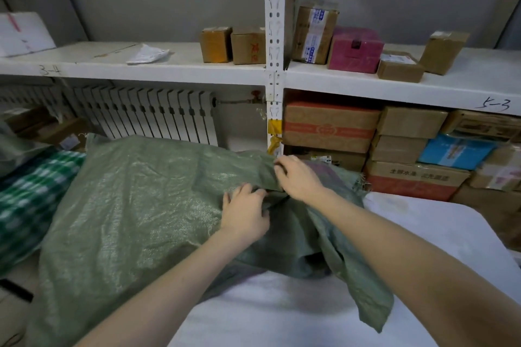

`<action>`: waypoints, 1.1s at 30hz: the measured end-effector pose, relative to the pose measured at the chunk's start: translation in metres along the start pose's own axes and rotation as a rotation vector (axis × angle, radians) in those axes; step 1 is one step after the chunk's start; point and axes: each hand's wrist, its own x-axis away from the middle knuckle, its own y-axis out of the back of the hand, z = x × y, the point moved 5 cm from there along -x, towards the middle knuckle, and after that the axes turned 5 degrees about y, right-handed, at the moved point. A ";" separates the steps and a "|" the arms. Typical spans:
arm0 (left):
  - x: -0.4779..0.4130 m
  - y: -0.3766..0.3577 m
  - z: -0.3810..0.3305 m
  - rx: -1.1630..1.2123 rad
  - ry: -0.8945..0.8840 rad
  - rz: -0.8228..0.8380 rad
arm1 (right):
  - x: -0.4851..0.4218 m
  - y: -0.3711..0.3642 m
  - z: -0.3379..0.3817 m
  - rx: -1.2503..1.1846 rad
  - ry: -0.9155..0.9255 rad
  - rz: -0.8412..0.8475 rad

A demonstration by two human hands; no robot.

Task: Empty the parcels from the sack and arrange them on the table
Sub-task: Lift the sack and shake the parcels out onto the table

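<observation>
Opening the sack, head view. The right hand [300, 177] has its fingers curled over a raised fold of cloth at the mouth end of the green woven sack [135, 205] and grips it. The left hand [245, 213], just beside and nearer the viewer, bends its fingers into the same gathered fold and pinches it. Both hands are thus closed on fabric, and neither holds a parcel.

The step in hand is judged to be opening the mouth; emptying has not begun, and no parcels lie out on the table [423, 234]. The next move calls for spreading the two grips apart to find the opening, then reaching in or tipping the sack toward the bare tabletop.

The sack is a coarse, slightly shiny plastic weave, bulging and full (its contents are hidden). Its frayed mouth end and a loose flap drape over the white table, and its body slopes off the table's left edge.

Left of the sack lies a green-and-white checked bag [28, 200]. Behind stand a radiator [146, 113] and white shelving [169, 70] carrying cardboard cartons [248, 45].
</observation>
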 end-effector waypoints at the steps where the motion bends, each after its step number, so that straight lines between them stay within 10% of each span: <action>1: 0.002 0.005 -0.001 0.024 0.040 -0.088 | 0.001 -0.014 -0.002 0.036 0.022 0.136; 7: 0.026 0.010 0.007 0.165 0.410 -0.407 | 0.005 -0.032 -0.044 0.026 -0.038 0.344; 14: 0.081 -0.048 0.030 0.940 1.457 -0.468 | 0.015 -0.028 -0.062 0.087 -0.019 0.293; 19: 0.080 -0.099 0.032 1.715 1.364 -0.403 | 0.026 -0.018 -0.060 -0.061 0.181 0.318; 26: 0.077 -0.049 0.058 1.619 1.451 -0.625 | 0.051 0.004 -0.051 -0.316 0.231 0.430; 33: 0.073 -0.047 0.077 1.796 1.270 -0.447 | 0.031 0.004 -0.044 -0.145 0.153 0.525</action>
